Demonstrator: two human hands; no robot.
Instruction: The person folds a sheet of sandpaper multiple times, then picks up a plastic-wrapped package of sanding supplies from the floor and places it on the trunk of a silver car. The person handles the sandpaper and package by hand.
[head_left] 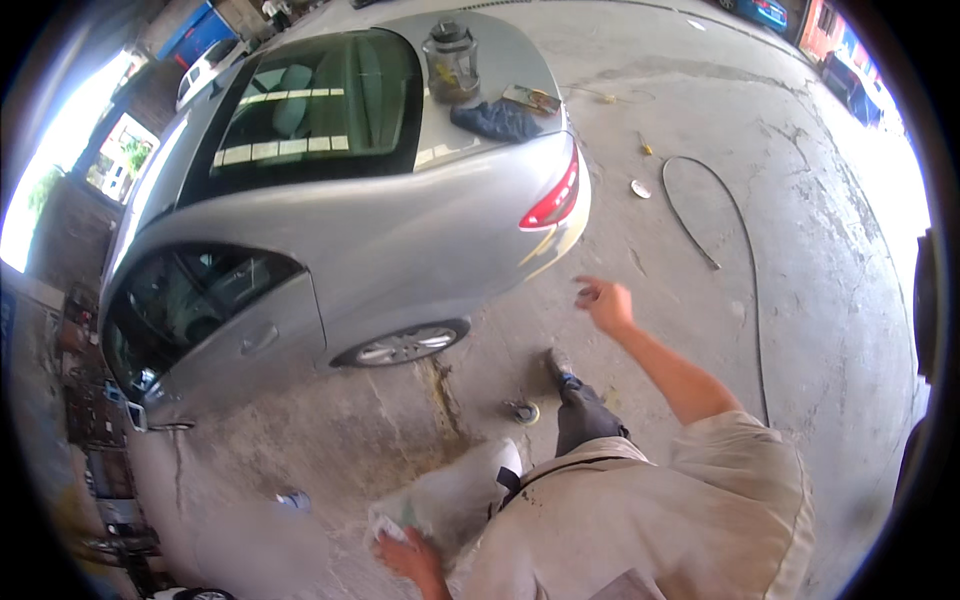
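The white cloth (450, 498) sits low in my view, bunched against the left side of my body, and my left hand (408, 553) grips its lower end, fingers curled tight around a fold of it. My right hand (604, 302) is out in front over bare concrete (820, 330), fingers loosely bent and holding nothing that I can make out; there may be something small at the fingertips, but it is too blurred to tell.

The silver car (400, 230) stands just ahead and to my left, its rear wheel (405, 345) near my forward foot (558, 368). On its boot lid lie a dark rag (497, 120), a clear jar (452, 62) and a flat packet (532, 98). A black hose (745, 260) loops across the floor to my right, and a small round object (522, 411) lies by my foot.

As I judge it, the work with the cloth is at an early or in-between stage: the cloth is in hand but not against any panel, and I am well apart from the bodywork. I can't tell from the paint how much of the car has been wiped.
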